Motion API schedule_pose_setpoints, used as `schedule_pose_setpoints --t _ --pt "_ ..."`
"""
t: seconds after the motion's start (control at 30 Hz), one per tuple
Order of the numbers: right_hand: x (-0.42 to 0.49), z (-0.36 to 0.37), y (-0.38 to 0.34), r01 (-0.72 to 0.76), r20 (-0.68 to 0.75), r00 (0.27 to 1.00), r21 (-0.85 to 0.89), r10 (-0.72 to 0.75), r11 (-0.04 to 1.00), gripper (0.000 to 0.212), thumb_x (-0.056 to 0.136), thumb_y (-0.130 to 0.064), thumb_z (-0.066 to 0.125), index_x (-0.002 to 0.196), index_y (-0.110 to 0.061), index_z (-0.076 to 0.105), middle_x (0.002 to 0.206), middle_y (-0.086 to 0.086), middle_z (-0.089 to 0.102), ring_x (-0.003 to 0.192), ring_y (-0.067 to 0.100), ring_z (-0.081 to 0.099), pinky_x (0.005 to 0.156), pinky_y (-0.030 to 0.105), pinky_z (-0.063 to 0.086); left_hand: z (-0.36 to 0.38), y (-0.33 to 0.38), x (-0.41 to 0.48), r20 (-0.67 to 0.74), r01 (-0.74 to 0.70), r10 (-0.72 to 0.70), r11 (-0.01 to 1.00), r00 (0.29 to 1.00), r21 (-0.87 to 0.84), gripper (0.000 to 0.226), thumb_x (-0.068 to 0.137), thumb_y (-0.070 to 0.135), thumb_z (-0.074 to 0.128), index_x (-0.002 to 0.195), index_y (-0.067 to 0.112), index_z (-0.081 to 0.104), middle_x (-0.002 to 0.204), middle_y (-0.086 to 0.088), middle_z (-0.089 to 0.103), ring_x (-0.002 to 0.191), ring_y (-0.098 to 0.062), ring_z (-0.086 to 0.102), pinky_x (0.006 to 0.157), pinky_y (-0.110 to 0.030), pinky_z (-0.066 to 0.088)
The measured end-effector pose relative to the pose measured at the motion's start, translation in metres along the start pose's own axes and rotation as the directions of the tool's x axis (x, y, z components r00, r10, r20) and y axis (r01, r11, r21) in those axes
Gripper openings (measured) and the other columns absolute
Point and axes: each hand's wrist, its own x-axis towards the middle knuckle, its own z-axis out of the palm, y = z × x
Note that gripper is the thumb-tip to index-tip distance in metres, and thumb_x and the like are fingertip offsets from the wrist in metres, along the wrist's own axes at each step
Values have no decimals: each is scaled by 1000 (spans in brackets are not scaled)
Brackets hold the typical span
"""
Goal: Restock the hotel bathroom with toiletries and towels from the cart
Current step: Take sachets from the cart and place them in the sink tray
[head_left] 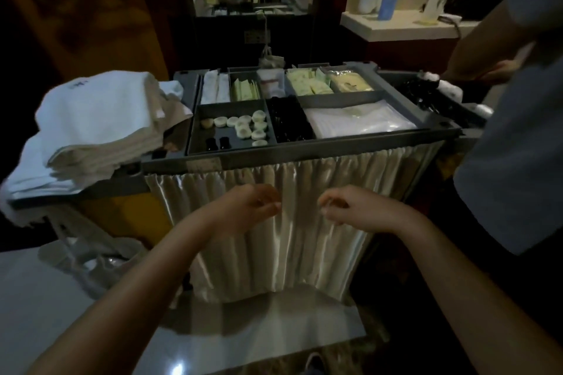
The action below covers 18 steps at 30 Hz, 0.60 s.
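two hands are hovering in front of the cart (304, 151). the left hand (249, 207) and the right hand (345, 207) are sitting level with each other, near but apart, with a narrow strip of the satin curtain (304, 253) showing between them. on both hands the fingers are curling inward and the thumb is closing toward the forefinger. whether either hand is pinching a fold of the curtain cannot be told. the curtain is hanging directly behind and below both hands, gathered along the cart's grey top rail.

just above and beyond the hands, the cart's top tray is lying divided into compartments. beyond the left hand, one compartment is holding round white soaps (243, 128) and two small dark bottles (217, 143). beyond the gap between the hands, a narrow compartment is holding dark items (289, 122) too dim to identify. beyond the right hand, clear plastic packets (359, 120) are filling a wide compartment. farther back, pale green sachets (307, 84) are standing in smaller compartments.

up and to the left of the left hand, folded towels (97, 119) are lying stacked on the cart's end, white over beige. to the right of the right hand, a second person (511, 167) in a grey top is standing against the cart. far beyond, a worktop (396, 24) is carrying cups.
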Motion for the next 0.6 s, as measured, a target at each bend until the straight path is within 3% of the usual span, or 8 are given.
schedule_pose_setpoints --t 0.17,0.3,0.6 --pt "72 -56 27 73 -33 997 -6 -74 997 21 91 -29 56 108 -20 64 91 -9 63 83 6 61 73 21 46 -24 -6 84 -39 53 -53 999 998 -5 29 95 25 46 122 17 55 116 0 60 107 -11 56 93 -31 48" --pt "126 -99 45 91 -13 996 13 -91 996 23 91 -30 55 112 -21 62 95 -10 62 83 -2 56 71 12 43 -43 -12 144 -88 81 -82 997 993 -14 28 95 31 46 120 22 54 106 7 59 96 -5 57 79 -17 46" --pt "228 -158 67 93 9 996 5 -93 996 25 93 -26 51 116 -19 59 99 2 65 85 16 64 77 30 51 -89 -43 242 -168 82 -95 993 981 -86 27 94 29 49 119 20 56 104 8 61 98 -4 58 72 -4 42"
